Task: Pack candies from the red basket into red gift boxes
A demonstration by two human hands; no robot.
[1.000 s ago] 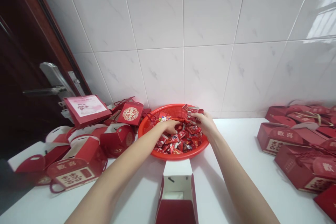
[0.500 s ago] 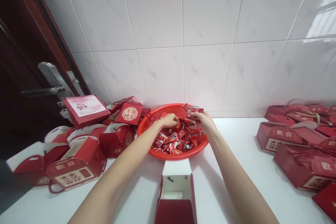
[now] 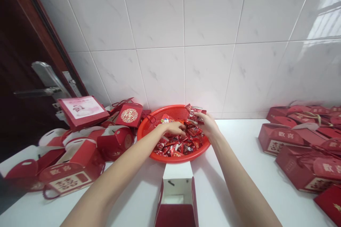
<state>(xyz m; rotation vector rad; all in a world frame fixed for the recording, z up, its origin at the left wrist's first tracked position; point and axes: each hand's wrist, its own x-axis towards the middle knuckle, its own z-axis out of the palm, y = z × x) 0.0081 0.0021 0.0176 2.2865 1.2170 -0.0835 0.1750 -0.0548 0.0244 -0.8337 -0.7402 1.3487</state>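
Left grip (image 3: 172, 127) lowered over candies (image 3: 181, 148) | right grip (image 3: 208, 124): red packets (image 3: 193, 113) | box (image 3: 281, 139): "歡喜"

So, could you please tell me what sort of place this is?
Probably a room in a home: a marbled tile wall, a dark door with a metal handle, and a white tabletop holding red boxes and a basket.
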